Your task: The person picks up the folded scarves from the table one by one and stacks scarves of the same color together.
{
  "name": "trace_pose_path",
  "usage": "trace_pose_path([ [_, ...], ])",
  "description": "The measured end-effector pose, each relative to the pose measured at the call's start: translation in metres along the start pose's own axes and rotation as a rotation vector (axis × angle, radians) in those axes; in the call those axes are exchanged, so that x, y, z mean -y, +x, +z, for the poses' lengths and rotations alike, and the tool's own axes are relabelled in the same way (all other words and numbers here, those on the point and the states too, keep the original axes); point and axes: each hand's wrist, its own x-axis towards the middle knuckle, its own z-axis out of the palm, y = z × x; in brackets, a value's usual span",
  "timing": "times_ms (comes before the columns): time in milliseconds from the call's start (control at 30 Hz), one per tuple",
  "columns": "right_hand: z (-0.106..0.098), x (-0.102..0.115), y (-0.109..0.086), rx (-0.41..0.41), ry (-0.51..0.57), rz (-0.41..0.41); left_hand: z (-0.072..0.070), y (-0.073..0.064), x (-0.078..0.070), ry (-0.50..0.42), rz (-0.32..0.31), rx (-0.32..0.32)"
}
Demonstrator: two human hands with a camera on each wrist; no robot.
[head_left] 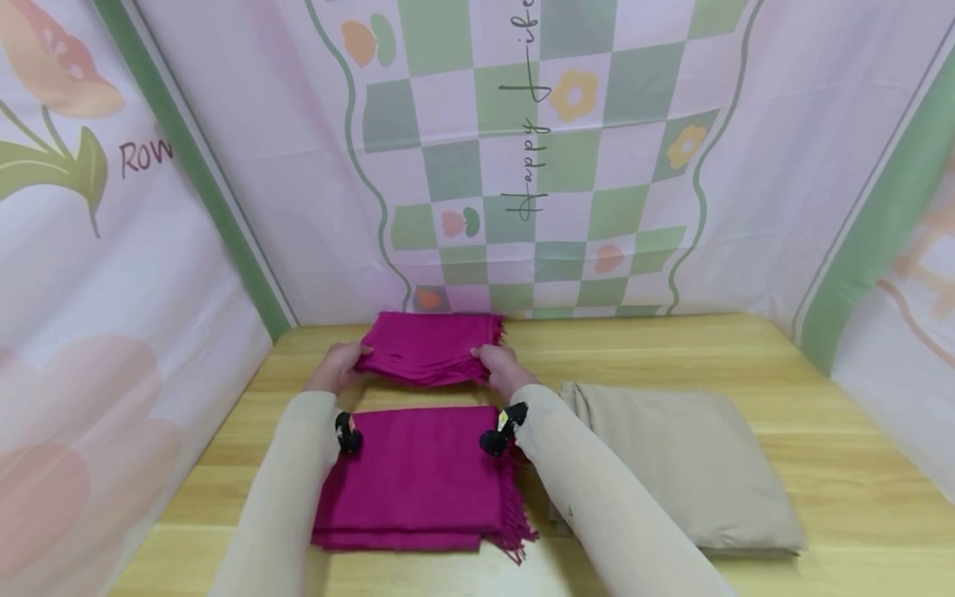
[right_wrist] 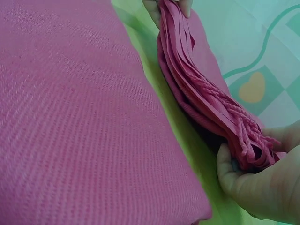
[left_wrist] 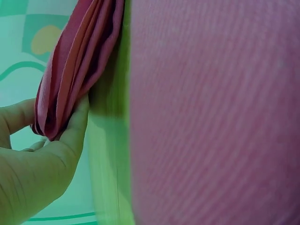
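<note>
Toward the back of the table, a folded magenta scarf (head_left: 433, 344) with fringe along its right end is held at both sides. My left hand (head_left: 337, 367) grips its left near corner, thumb on top and fingers beneath, as the left wrist view shows with the stacked layers (left_wrist: 70, 79) between them. The right hand (head_left: 505, 370) grips the fringed right near corner; in the right wrist view its fingers wrap under the layered edge (right_wrist: 206, 93). Nearer to me, below both wrists, lies a second folded magenta scarf (head_left: 418, 481), its fringe spilling out on the right.
A folded beige cloth (head_left: 686, 473) lies on the wooden table (head_left: 843, 448) to the right, partly behind my right forearm. Printed fabric walls (head_left: 298, 207) stand at the back and both sides. A small black device (head_left: 503, 429) is strapped at each wrist.
</note>
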Motion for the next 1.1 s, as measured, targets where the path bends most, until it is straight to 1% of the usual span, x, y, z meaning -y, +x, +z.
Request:
trace_pose_path([
  [100,-0.001,0.0,0.001,0.004,-0.005,0.001,0.001,-0.002,-0.002,-0.005,-0.003,0.005],
  [200,-0.001,0.002,0.002,0.003,-0.011,0.003,0.001,-0.005,-0.004,-0.034,-0.007,0.003],
  [400,0.001,0.01,-0.002,-0.008,-0.028,-0.021,0.003,-0.01,-0.012,-0.084,0.014,-0.037],
  [467,0.002,0.013,-0.004,-0.012,-0.031,-0.03,0.002,-0.011,-0.014,-0.095,0.024,-0.041],
  [700,0.003,0.023,-0.006,-0.026,-0.005,-0.077,0.002,-0.016,-0.02,-0.144,0.038,-0.067],
  [800,0.004,0.028,-0.009,-0.027,-0.001,-0.085,0.001,-0.02,-0.023,-0.147,0.044,-0.082],
  [967,0.006,0.035,-0.015,-0.028,0.012,-0.081,0.001,-0.027,-0.027,-0.129,0.049,-0.105],
  [1100,0.006,0.039,-0.021,-0.031,0.013,-0.084,0.001,-0.031,-0.028,-0.137,0.067,-0.099],
])
